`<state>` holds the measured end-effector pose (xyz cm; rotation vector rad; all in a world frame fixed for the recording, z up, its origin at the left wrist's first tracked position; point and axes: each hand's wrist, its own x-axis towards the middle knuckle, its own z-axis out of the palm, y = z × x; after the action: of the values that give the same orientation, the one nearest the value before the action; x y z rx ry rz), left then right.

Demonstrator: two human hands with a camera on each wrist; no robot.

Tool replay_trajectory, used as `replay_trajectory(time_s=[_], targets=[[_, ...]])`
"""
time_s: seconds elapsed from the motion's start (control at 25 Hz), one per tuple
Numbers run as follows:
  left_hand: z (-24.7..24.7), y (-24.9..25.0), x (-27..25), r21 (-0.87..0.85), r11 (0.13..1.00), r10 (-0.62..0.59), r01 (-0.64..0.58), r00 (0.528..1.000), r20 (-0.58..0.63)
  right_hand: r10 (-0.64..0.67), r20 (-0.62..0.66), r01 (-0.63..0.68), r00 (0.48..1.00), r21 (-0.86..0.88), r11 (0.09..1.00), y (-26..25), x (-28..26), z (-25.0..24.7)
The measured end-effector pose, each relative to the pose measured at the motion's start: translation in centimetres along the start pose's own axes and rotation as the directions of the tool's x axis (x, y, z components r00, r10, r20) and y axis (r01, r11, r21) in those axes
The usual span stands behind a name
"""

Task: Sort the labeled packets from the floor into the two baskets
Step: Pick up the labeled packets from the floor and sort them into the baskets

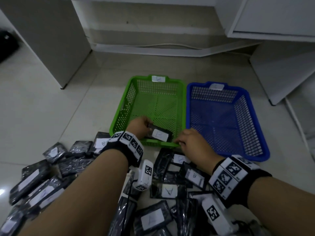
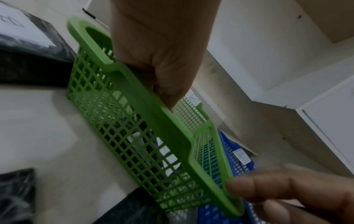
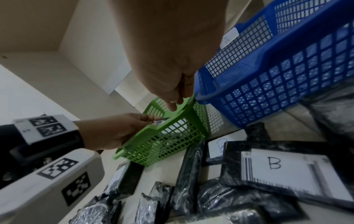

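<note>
My left hand (image 1: 147,124) reaches over the near rim of the green basket (image 1: 119,116) and grips the end of a black packet (image 1: 160,134) with a white label. The packet tilts inside the basket's near end; its letter is blurred. Through the green mesh (image 2: 178,125) in the left wrist view the packet (image 2: 168,159) shows dimly. My right hand (image 1: 181,142) lies with its fingertips (image 3: 172,104) on the green rim (image 3: 151,131) at the near right corner and holds nothing. To the right stands the blue basket (image 1: 255,116), labeled A (image 3: 228,39). The green basket's label reads B (image 2: 193,98).
Many black labeled packets lie heaped on the tiled floor in front of the baskets, among them an A packet (image 1: 168,191) and a B packet (image 3: 273,163). White cabinets (image 1: 51,40) stand left, behind and right of the baskets.
</note>
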<state>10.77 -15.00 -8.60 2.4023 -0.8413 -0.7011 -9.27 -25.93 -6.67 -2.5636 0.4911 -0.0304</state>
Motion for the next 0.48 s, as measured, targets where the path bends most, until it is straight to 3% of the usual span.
replay_trajectory(time_s=[0.08, 0.24, 0.36, 0.48], targets=[[0.6, 0.2, 0.4, 0.182, 0.983, -0.026, 0.02, 0.999, 0.034, -0.017, 0.044, 0.018, 0.999, -0.027, 0.999, 0.6, -0.6, 0.0], [1.1, 0.8, 1.0, 0.432, 0.895, -0.201, 0.109, 0.964, 0.173, -0.1, 0.064, 0.104, 0.993, -0.057, 0.993, 1.5, -1.2, 0.4], [1.1, 1.0, 1.1, 0.486, 0.872, -0.191, 0.064, 0.958, 0.215, -0.112, 0.077, 0.117, 0.991, -0.074, 0.99, 1.7, -1.5, 0.7], [0.7, 0.9, -0.5, 0.343, 0.938, -0.121, 0.047, 0.973, 0.196, -0.139, 0.079, 0.144, 0.987, -0.051, 0.988, 1.7, -2.2, 0.7]])
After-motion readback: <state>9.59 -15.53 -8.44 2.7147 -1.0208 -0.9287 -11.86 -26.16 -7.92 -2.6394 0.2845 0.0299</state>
